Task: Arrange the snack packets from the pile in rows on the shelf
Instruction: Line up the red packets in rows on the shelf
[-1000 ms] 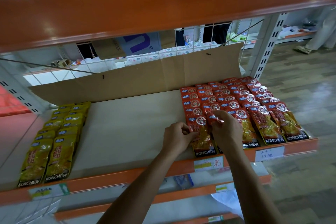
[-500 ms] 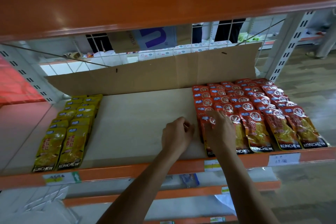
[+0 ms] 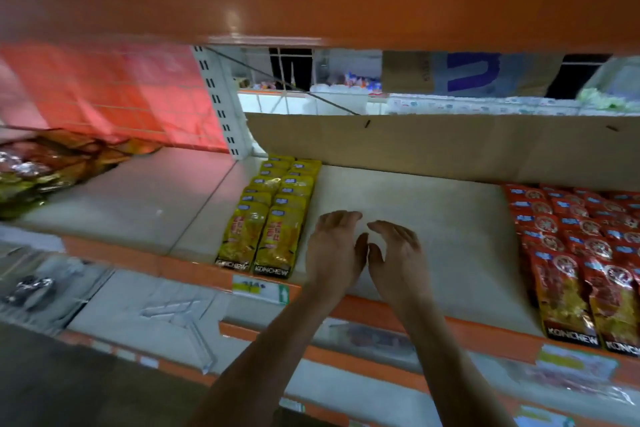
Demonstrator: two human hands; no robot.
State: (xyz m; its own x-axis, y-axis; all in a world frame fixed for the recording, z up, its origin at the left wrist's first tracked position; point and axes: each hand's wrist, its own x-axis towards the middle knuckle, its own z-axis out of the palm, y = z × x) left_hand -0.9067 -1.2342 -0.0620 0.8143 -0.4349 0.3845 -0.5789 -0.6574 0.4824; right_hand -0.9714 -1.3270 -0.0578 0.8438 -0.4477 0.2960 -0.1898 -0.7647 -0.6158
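Left hand (image 3: 334, 250) and right hand (image 3: 398, 260) hang loosely spread, holding nothing, over the bare shelf (image 3: 433, 211) between yellow rows (image 3: 273, 215) and red rows (image 3: 581, 246). The pile (image 3: 52, 166) lies far left (blurred); best fetch a few packets there and lay them overlapping, labels forward.

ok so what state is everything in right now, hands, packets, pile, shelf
left hand: open, empty, over the bare middle of the shelf
right hand: open, empty, beside the left hand
yellow packets: lying flat in two overlapping rows
red packets: lying flat in overlapping rows at the right
pile: loose heap at the far left, unsorted
shelf: bare between yellow and red rows
cardboard: standing along the back
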